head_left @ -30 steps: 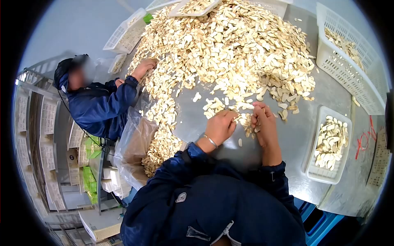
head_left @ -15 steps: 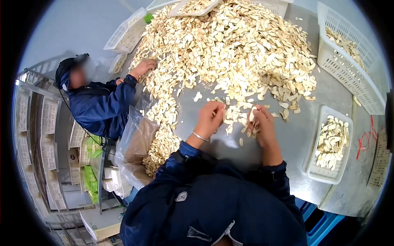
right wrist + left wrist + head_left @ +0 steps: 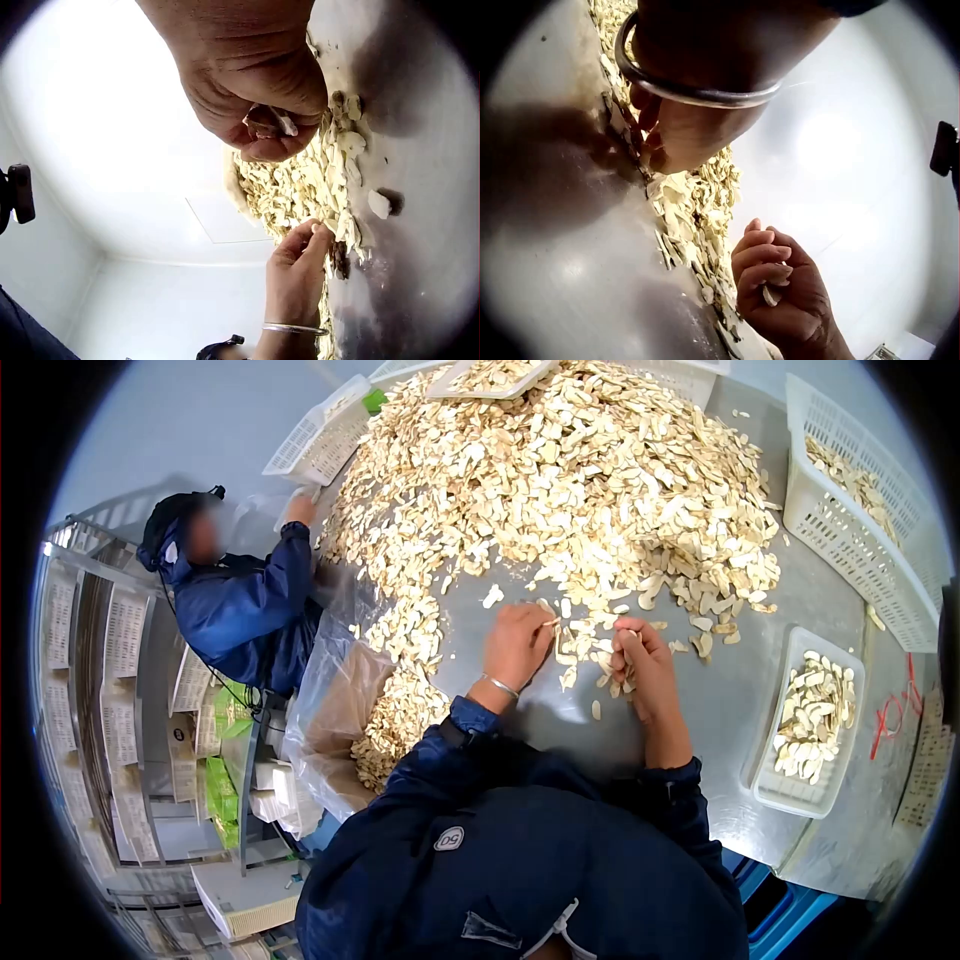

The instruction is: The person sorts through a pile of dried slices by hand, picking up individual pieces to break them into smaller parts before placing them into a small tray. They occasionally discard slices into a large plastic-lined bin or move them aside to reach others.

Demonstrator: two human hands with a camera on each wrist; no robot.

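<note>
Pale dried slices, oval and thin, form a big pile [image 3: 580, 470] on the metal table, with a loose scatter [image 3: 570, 650] at its near edge. My left hand [image 3: 516, 645], with a metal bangle at the wrist, is at the left of this scatter. Its thumb and forefinger pinch a pale slice [image 3: 316, 227], visible in the right wrist view. To the right, my right hand [image 3: 648, 665] is held above the table with curled fingers. It grips a few slices [image 3: 771, 295] against the palm; their ends show in both wrist views.
On the right stand a white tray [image 3: 795, 792] part filled with slices and a tall perforated basket [image 3: 850, 525]. A clear plastic bag [image 3: 325, 725] of slices hangs at the table's left edge. Another person [image 3: 240, 610] works at the left. Red string [image 3: 882, 728] lies beyond the tray.
My left hand pulled back left from the scatter, then turned down towards the slices again. My right hand stays nearly in place. The other person's hand has moved from the pile towards a container.
</note>
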